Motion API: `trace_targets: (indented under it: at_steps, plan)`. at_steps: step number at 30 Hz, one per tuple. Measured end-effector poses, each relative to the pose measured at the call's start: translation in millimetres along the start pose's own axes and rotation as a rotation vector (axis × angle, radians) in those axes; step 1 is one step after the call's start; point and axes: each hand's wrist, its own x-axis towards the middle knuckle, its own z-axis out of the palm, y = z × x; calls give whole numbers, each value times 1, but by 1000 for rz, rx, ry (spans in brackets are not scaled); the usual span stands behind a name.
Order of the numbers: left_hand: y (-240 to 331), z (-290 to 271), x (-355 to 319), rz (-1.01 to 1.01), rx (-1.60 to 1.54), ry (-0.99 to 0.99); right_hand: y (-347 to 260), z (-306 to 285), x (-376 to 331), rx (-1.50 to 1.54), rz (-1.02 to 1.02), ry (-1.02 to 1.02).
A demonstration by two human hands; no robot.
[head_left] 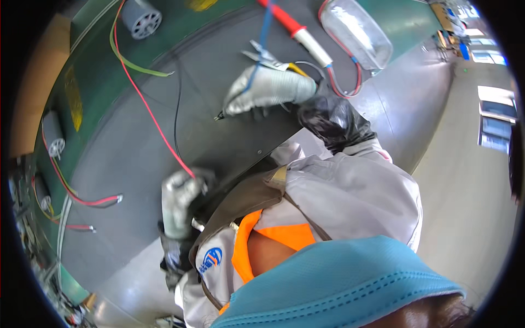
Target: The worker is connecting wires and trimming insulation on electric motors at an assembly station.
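Note:
My right hand [268, 87], in a grey glove with a black sleeve cover, is closed around a slim tool whose dark tip [220, 116] touches the dark grey mat [136, 147]. A blue wire [266, 24] runs over that hand. Small metal cutters [261, 54] lie just beyond its fingers. My left hand [183, 199], also in a grey glove, pinches the end of a long red wire [150, 112] at the near edge of the mat. The wire runs away across the mat to the far side.
A red and white probe [298, 33] and a clear plastic cover [355, 33] lie beyond my right hand. Small grey motors [141, 19] [53, 136] with red and green leads sit on the green bench [82, 65] at the left. Grey floor lies to the right.

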Motion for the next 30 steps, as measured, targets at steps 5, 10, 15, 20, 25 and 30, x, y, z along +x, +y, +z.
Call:
trace_targets:
  at_steps: [5, 10, 15, 20, 25, 30]
  plan:
    - [-17, 9, 59, 472, -400, 409, -10, 37, -10, -63, -325, 39]
    - [9, 23, 102, 403, -689, 225, -26, 57, -24, 279, -504, 418]
    - [0, 25, 101, 369, -756, 187, -24, 78, 1, 76, -664, 601]
    - [-16, 32, 108, 756, -244, 340, -21, 82, 2, 85, -665, 626]
    - [-18, 31, 110, 658, -514, 204, -16, 84, 2, 45, -705, 670]
    - [-10, 37, 108, 605, -663, 175, -14, 84, 4, 20, -728, 675]
